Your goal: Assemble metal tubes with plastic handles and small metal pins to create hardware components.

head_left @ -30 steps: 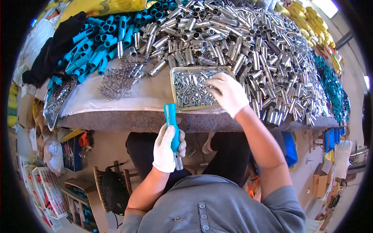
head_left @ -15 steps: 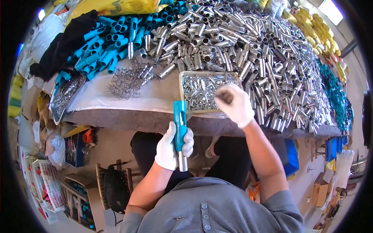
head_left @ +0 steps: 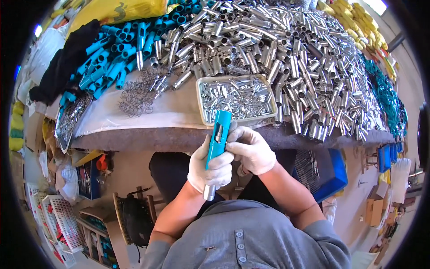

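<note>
My left hand [head_left: 210, 168], in a white glove, grips a blue plastic tube [head_left: 218, 137] with a metal end sticking out below the fist. My right hand [head_left: 251, 150], also gloved, is pressed against the tube's side near its slot, fingers pinched on a small metal part that is mostly hidden. Both hands hover just in front of the table edge. Right behind them a shallow tray [head_left: 201, 106] holds several small shiny metal pieces.
A big heap of silver metal tubes [head_left: 286, 54] covers the table's back and right. Blue tubes [head_left: 112, 58] lie piled at the left, wire springs [head_left: 141, 92] beside them. A blue bin [head_left: 333, 175] sits under the table at the right; crates stand at the lower left.
My right hand came back from the tray to the blue tube. My left hand has lifted the tube a little toward the table edge.
</note>
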### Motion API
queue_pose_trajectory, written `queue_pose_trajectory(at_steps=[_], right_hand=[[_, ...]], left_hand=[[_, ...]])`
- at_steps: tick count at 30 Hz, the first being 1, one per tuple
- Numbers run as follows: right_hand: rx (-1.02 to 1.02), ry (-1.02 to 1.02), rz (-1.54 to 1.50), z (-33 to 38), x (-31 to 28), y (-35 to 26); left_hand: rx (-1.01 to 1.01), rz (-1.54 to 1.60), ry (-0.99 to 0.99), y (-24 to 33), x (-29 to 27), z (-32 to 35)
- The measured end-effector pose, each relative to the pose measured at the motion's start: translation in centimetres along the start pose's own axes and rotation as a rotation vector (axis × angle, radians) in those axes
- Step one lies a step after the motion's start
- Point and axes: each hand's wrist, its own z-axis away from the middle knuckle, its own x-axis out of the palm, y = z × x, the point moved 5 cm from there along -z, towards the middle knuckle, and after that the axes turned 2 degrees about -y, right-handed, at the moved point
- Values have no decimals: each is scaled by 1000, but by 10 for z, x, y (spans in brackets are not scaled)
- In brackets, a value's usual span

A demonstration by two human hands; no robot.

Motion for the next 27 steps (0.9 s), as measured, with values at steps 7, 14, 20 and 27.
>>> queue_pose_trajectory(at_steps=[7,14,20,27], right_hand=[[297,-425,-603,1,2,31],[271,-97,-449,15,-2,35],[-216,-95,576,48,19,18],[64,-142,871,43,24,34]], left_hand=[[-42,-117,118,-6,9,0],[20,-385,349,-1,-2,9],[440,-690,399,12,5,5],[746,-1149,572,8,26,-2]])
